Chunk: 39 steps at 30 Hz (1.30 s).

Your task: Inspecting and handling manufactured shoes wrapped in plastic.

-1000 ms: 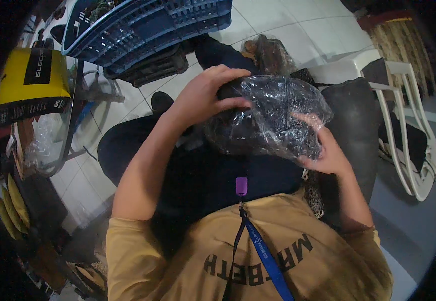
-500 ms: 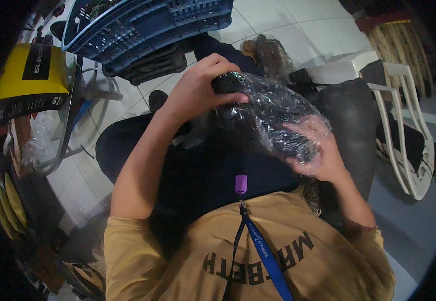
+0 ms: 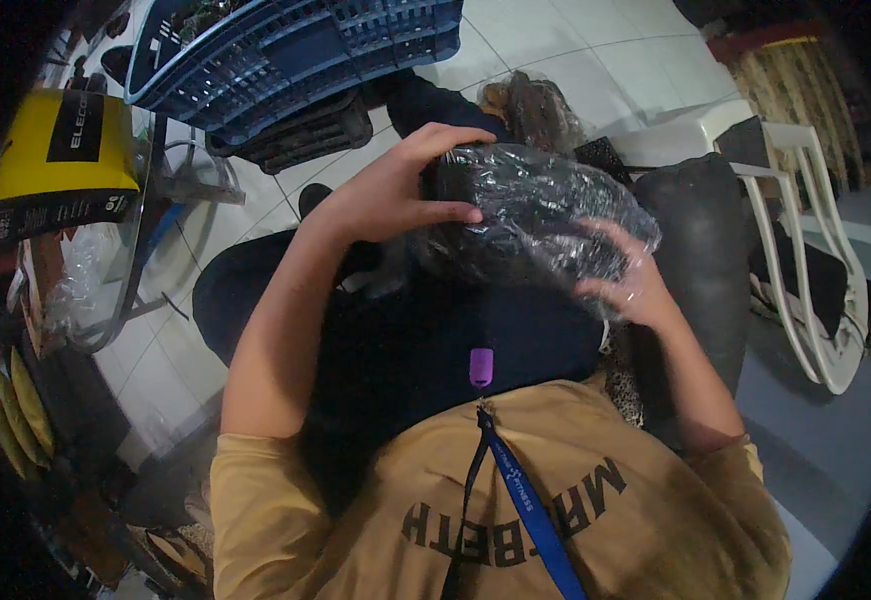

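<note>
A dark bundle in clear, crinkled plastic wrap (image 3: 545,200) is held above my lap between both hands. My left hand (image 3: 410,185) grips its left end, thumb on the near face and fingers over the top. At the right end, my right hand (image 3: 630,275) curls around the wrap, some of its fingers seen through the shiny film. What the wrap encloses is too dark to make out. A purple tag on a blue lanyard (image 3: 481,367) hangs below the bundle, over my dark trousers.
Ahead on the left, a blue plastic crate (image 3: 295,65) rests above a black crate (image 3: 295,140). A yellow and black box (image 3: 65,150) stands far left. On the right is a white plastic chair (image 3: 805,250). Another plastic-wrapped bundle (image 3: 540,110) lies on the tiled floor ahead.
The bundle has turned to lie more level, its right end raised. My right hand has moved up with it, and my left hand has shifted slightly down.
</note>
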Tool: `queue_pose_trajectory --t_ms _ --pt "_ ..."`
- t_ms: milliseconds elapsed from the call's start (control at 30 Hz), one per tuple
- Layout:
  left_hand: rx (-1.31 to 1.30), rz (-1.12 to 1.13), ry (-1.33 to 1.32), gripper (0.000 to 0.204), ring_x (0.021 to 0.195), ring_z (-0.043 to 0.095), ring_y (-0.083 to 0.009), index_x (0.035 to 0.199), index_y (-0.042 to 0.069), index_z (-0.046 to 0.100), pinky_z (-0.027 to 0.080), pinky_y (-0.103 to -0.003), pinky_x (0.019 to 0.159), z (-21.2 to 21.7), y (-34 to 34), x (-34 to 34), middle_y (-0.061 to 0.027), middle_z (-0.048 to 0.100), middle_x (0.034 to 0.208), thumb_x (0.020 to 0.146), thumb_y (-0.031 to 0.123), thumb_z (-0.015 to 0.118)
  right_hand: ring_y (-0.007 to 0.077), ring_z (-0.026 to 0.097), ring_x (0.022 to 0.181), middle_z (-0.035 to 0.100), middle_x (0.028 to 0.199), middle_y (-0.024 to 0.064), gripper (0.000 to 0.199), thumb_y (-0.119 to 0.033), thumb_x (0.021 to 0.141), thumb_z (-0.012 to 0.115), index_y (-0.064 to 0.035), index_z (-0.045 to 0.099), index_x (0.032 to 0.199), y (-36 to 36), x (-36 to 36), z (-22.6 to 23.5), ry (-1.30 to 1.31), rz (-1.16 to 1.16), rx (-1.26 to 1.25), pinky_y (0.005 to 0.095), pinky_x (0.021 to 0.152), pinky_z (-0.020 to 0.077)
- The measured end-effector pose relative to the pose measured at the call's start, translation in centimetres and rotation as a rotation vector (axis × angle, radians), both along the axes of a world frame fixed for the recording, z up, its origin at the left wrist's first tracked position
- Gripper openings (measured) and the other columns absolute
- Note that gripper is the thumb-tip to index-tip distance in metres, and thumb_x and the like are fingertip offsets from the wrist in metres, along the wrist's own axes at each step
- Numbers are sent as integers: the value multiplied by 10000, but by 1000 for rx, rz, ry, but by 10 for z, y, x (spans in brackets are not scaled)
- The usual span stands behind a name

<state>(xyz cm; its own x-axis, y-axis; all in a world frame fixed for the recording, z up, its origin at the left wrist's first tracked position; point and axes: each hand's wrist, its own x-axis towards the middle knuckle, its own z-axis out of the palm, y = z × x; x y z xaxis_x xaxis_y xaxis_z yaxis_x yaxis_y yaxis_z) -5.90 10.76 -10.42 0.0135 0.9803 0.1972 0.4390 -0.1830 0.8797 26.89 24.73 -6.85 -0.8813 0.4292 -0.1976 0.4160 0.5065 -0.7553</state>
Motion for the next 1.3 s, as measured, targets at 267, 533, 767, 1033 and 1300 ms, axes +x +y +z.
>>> queue_pose_trajectory --t_ms 267,533,767,1033,1300 --pt "-63 -98 -61 721 1391 492 -267 1439 100 555 363 -404 1196 0 3 -5 -72 564 1458 776 24 826 176 560 1214 638 1326 90 555 -190 928 754 9 551 1405 9 26 -11 23 -398 -450 356 1108 402" --pt "-17 -71 -38 686 1369 510 -249 1410 100 579 381 -389 1177 3 6 -4 -66 585 1428 773 -5 813 181 598 1180 670 1244 112 499 -329 1004 652 38 572 1333 7 30 -3 157 -613 -417 339 1055 436" --pt "-165 51 -18 525 1251 555 -185 1298 79 602 419 -353 1087 2 3 -4 -32 619 1283 827 78 835 174 611 1166 681 1215 84 659 -143 786 893 -25 586 1358 -12 21 6 295 -264 -272 342 1016 483" --pt "-319 93 -279 496 1196 549 -153 1277 128 591 424 -364 1060 4 -1 -13 3 608 1222 845 98 833 173 519 1321 596 1409 104 582 -21 852 790 -27 581 1395 -2 29 6 276 -187 18 361 997 518" --pt "-368 166 -140 486 1206 518 -137 1292 143 577 413 -331 1048 -2 -3 -15 20 572 1217 872 137 822 170 578 1246 566 1413 66 673 16 824 800 -39 542 1442 4 40 -1 301 -363 -378 298 935 548"
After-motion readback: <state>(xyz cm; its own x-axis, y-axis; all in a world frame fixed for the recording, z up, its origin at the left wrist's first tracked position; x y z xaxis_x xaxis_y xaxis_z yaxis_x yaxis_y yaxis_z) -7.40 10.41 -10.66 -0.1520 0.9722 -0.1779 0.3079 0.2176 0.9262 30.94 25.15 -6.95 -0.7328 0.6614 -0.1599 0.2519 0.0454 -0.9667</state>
